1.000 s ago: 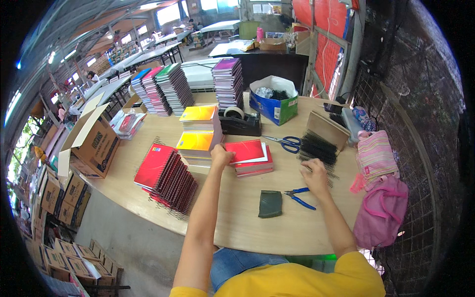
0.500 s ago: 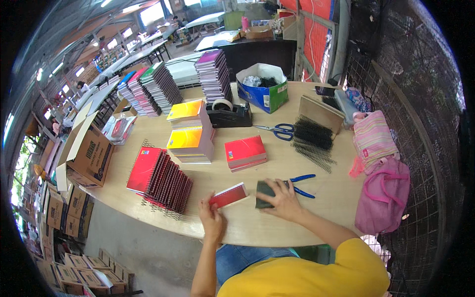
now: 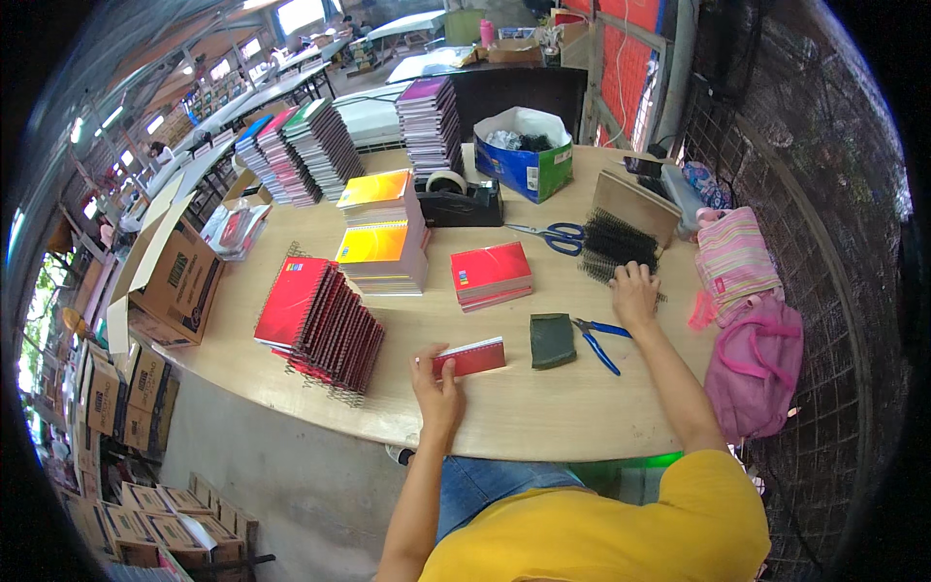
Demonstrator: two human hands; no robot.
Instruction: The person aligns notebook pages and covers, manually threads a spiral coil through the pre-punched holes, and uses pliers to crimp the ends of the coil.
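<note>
The left hand [image 3: 438, 393] holds a thin red paper pad [image 3: 477, 358] near the front edge of the tabletop [image 3: 553, 422]; farther right, the right hand [image 3: 635, 296] is at black wire spirals [image 3: 621, 240], its fingers' grip unclear.

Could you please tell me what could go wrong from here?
The small red notebook in the left hand could slip if the grip loosens. The black wires at the right hand might snag on one another. The stack of red notebooks, near the edge of the table, might topple if bumped.
</note>
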